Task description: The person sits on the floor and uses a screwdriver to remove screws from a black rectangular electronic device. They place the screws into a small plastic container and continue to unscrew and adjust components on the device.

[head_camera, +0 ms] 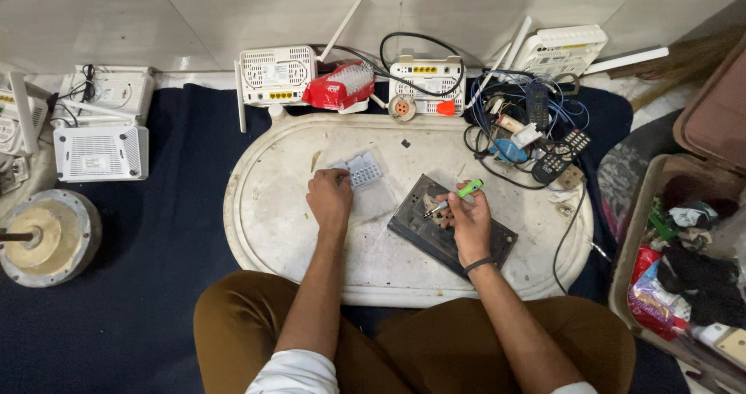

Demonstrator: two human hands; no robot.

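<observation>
My right hand (468,221) grips a small screwdriver with a green handle (464,191), its tip pointing down-left onto a dark flat device (435,235) lying on the white oval tray (272,207). My left hand (329,197) reaches forward, fingers curled at the near-left corner of a small clear plastic box with compartments (359,169). Whether the fingers pinch anything is hidden.
Several white routers (277,75) line the wall and the left floor. A red packet (339,85), a cable tangle with remote controls (561,155) at the tray's right, a round metal motor part (47,237) at left, and a cluttered box (684,254) at right.
</observation>
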